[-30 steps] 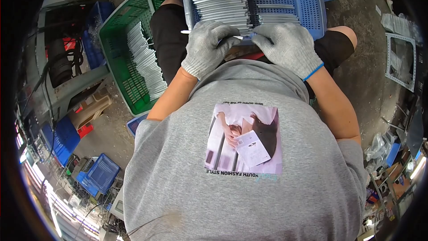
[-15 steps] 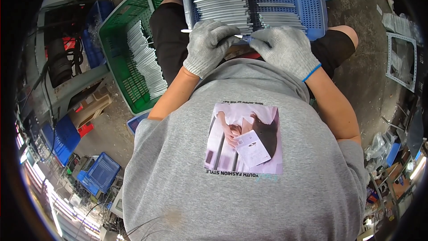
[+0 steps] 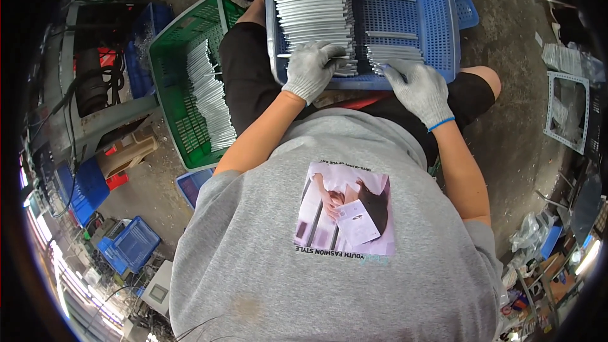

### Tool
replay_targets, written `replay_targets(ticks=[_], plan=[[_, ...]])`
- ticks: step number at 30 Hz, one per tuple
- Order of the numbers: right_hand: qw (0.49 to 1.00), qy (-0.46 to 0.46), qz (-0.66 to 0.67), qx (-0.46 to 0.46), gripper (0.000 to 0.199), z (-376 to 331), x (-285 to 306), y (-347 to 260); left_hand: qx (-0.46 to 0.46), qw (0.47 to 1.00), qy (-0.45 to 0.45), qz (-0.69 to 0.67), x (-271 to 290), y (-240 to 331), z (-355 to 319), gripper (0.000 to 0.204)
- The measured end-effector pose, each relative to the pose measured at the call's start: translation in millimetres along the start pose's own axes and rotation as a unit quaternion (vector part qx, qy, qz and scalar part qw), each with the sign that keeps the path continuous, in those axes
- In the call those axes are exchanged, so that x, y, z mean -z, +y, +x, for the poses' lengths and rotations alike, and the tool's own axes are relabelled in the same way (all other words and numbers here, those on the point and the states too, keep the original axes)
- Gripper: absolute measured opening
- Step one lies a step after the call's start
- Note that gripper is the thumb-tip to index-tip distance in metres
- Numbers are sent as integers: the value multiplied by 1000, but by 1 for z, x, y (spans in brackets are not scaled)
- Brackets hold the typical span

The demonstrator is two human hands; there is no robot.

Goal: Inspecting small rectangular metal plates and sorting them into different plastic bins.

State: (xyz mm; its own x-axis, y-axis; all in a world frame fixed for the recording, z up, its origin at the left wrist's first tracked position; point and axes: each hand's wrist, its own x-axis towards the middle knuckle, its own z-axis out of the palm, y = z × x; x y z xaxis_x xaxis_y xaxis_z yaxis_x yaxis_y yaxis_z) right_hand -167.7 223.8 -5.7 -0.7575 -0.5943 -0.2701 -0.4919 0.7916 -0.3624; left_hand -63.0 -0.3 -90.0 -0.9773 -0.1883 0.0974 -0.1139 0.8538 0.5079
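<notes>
Thin, stiff grey metal strips (image 3: 315, 9) are stacked at the left edge of the blue perforated plastic basket (image 3: 437, 19) (probably light, slippery). One strip is pinched at its near end by the gloved left hand (image 3: 311, 69); the gloved right hand (image 3: 419, 88) is laid nearly flat on a smaller pile, gripping nothing.

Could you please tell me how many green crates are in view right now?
1. The green crate sits on the floor to the person's left, beside the blue crate on the lap, and holds a row of grey strips. Others may lie hidden outside the view.

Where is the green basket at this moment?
In the head view, the green basket stands on the floor at the person's left, beside the blue basket on their lap.
</notes>
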Motion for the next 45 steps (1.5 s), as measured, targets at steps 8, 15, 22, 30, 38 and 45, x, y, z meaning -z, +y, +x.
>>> replay_targets(ticks=[8, 15, 22, 30, 38, 45], plan=[[992, 30, 58, -110, 39, 2, 9, 44, -10, 995, 37, 97, -12, -11, 4, 27], [929, 149, 329, -77, 37, 34, -4, 101, -83, 995, -18, 46, -20, 24, 24, 30], [844, 157, 497, -127, 29, 48, 8, 90, 3, 963, -260, -74, -77, 71, 67, 38], [817, 144, 549, -105, 31, 51, 2, 97, 33, 964, -264, -6, -122, 86, 76, 48], [806, 165, 560, -100, 33, 55, -7, 106, -72, 896, -428, 95, -50, 112, 121, 35], [838, 182, 502, -110, 29, 56, -4, 107, -194, 838, -501, 100, 134, 156, 73, 22]])
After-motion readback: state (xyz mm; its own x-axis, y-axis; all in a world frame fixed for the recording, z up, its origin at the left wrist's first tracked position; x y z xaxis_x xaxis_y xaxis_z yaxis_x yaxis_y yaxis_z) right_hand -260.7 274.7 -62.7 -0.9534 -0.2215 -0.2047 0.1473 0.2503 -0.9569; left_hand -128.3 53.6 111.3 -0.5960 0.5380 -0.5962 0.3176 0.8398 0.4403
